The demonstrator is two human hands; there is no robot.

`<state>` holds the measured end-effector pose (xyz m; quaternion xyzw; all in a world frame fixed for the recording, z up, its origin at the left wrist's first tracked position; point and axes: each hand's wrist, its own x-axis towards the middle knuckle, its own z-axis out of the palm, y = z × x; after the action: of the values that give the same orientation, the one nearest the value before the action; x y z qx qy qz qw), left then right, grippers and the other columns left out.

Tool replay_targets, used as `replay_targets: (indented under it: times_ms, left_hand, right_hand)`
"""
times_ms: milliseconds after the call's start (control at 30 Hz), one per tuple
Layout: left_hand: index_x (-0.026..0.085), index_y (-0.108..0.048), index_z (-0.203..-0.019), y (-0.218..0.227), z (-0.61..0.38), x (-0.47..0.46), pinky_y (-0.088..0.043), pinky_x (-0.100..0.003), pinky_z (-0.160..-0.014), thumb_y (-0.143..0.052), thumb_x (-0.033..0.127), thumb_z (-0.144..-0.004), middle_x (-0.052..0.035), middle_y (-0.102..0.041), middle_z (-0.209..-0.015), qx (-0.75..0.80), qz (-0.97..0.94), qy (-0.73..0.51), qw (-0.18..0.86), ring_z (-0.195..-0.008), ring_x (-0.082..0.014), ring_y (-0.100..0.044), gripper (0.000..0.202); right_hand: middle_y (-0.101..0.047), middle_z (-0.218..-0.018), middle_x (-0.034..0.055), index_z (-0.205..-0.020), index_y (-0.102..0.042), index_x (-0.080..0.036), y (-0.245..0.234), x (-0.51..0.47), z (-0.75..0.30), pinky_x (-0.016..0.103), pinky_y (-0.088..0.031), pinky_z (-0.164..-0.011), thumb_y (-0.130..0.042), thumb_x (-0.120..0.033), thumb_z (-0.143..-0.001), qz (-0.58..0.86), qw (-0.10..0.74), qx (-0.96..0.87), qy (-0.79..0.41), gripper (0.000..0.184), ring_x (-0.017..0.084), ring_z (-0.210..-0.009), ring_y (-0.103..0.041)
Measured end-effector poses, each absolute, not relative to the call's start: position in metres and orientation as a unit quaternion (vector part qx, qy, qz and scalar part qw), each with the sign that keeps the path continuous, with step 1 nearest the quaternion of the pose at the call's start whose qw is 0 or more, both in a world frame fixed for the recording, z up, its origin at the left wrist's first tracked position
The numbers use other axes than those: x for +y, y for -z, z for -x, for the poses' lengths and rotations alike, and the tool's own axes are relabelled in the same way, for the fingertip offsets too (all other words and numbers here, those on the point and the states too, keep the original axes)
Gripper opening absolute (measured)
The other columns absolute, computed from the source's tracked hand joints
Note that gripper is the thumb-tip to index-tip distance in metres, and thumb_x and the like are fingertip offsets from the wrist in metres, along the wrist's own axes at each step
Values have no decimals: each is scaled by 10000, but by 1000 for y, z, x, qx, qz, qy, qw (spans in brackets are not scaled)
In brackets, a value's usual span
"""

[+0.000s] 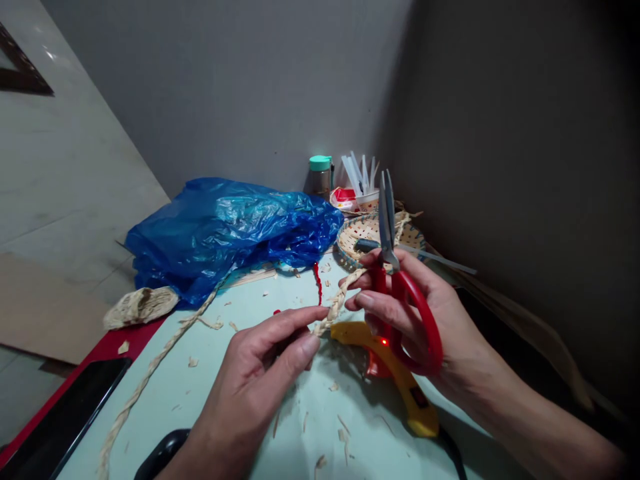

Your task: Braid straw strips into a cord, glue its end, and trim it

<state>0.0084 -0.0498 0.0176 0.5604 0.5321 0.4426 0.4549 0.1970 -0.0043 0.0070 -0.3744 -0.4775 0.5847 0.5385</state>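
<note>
My left hand [270, 363] pinches one end of a short braided straw cord [340, 300] between thumb and forefinger. My right hand [405, 300] holds red-handled scissors [395, 280] with the blades pointing up and nearly shut, and its fingertips also grip the same cord from the other side. Under my hands a yellow hot-glue gun [400, 383] lies on the pale green table [210, 380] with a small red light lit. A long braided straw rope [150, 373] runs across the table at the left.
A crumpled blue plastic bag [230, 227] fills the back left. A woven basket [365, 233], a cup of white sticks [363, 183] and a green-capped jar [320, 175] stand by the grey wall. A dark phone [65, 420] lies at the left edge. Straw scraps litter the table.
</note>
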Motion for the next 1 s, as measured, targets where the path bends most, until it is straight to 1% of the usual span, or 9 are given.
replay_targets:
  times_ms: [100,167,333,467,567,700,767,867,1000]
  left_hand:
    - [255,-784,-944,-17,-8,-48,-429,-220,-578,-709,355,-795,5,-676,-663,527,-526,-458,486,-592,-117,-549,195]
    - [210,-773,-910,-17,-8,-46,-421,-215,-550,-706,338,-800,-4,-685,-652,509,-516,-445,526,-534,-98,-531,181]
    - [166,-700,-858,-19,-12,-47,-483,-244,-678,-695,270,-803,-40,-712,-767,473,-487,-424,600,-676,-147,-657,118]
    - [165,-743,-919,-22,-14,-48,-399,-204,-554,-704,297,-791,5,-606,-632,488,-474,-440,586,-546,-91,-519,188]
    - [162,-780,-921,-22,-12,-46,-349,-203,-499,-708,330,-790,17,-547,-566,516,-464,-459,555,-501,-79,-439,225]
    - [161,-791,-829,-20,-9,-44,-429,-206,-562,-715,303,-788,-8,-620,-594,510,-447,-506,533,-547,-93,-525,167]
    - [152,-784,-767,-19,-9,-43,-462,-210,-588,-712,282,-794,-36,-677,-663,498,-442,-520,535,-593,-108,-571,151]
    - [163,-777,-801,-17,-9,-43,-467,-190,-564,-707,244,-801,-27,-689,-701,474,-416,-541,557,-593,-97,-568,107]
    - [178,-773,-783,-15,-10,-42,-478,-172,-562,-687,186,-811,-12,-695,-738,443,-394,-563,575,-585,-79,-574,90]
  right_hand:
    - [-679,-871,-38,-989,-597,-300,-7,-4,-196,172,-523,-479,-827,-290,-696,377,533,-497,-572,372,123,-673,-647]
    - [-689,-874,-38,-973,-602,-294,-7,-5,-195,174,-525,-498,-836,-269,-681,371,531,-508,-567,375,110,-645,-638]
    - [-699,-786,-39,-958,-624,-292,-11,-11,-192,208,-563,-589,-858,-240,-643,353,522,-526,-572,396,129,-655,-672]
    - [-725,-836,6,-929,-625,-276,-15,-10,-191,291,-596,-619,-844,-292,-663,341,515,-539,-573,344,184,-684,-706]
    - [-730,-867,17,-943,-621,-272,-13,-6,-194,305,-596,-649,-816,-295,-699,347,511,-577,-535,314,210,-757,-717]
    - [-706,-909,16,-1046,-595,-278,-4,-5,-201,275,-556,-629,-691,-238,-812,393,491,-695,-348,256,197,-794,-694]
    - [-688,-863,7,-1068,-577,-274,-1,-7,-203,249,-515,-553,-631,-172,-820,402,463,-758,-221,273,165,-687,-662]
    - [-668,-812,15,-1127,-538,-239,0,-13,-203,241,-480,-494,-554,-121,-799,377,434,-817,-56,349,131,-562,-597]
    - [-678,-856,95,-1151,-505,-167,-3,-17,-198,321,-512,-543,-501,-169,-800,338,392,-850,98,350,223,-689,-642]
